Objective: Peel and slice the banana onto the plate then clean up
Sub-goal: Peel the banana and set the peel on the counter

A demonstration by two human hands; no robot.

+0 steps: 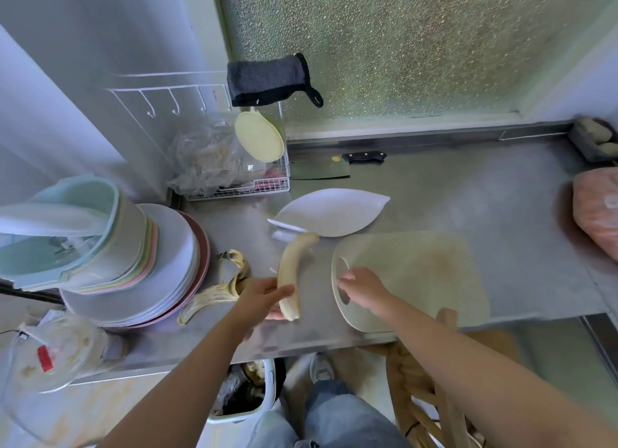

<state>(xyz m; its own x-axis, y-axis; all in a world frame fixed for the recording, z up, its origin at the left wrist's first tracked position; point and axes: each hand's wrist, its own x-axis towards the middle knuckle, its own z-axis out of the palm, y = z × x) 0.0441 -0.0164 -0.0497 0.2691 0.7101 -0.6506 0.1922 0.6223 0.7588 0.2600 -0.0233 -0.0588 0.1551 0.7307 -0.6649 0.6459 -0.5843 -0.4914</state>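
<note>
Far left, wall: white hook rail (174,103). Dark grey cloth (267,79) hangs just right of it.
Far left, counter: white wire rack (247,186) holding crumpled clear plastic bags (204,156) and a pale yellow oval board (259,136), tilted.
Left: stack of round plates (174,267) with pastel basins (77,233) nested on top.
Near left: clear bag with red label (50,354).
Right edge: pink package (598,210).
Far right corner: grey tray (588,146).
Near right: wooden chair (431,374).

No words, numbers or brand names are legible. A small round gold emblem (335,159) sits on the blade of the cleaver (319,170), beyond the cutting board (411,280). A red label (45,358) marks a clear plastic container (57,354) far left of the board. Both are too blurred to read.
</note>
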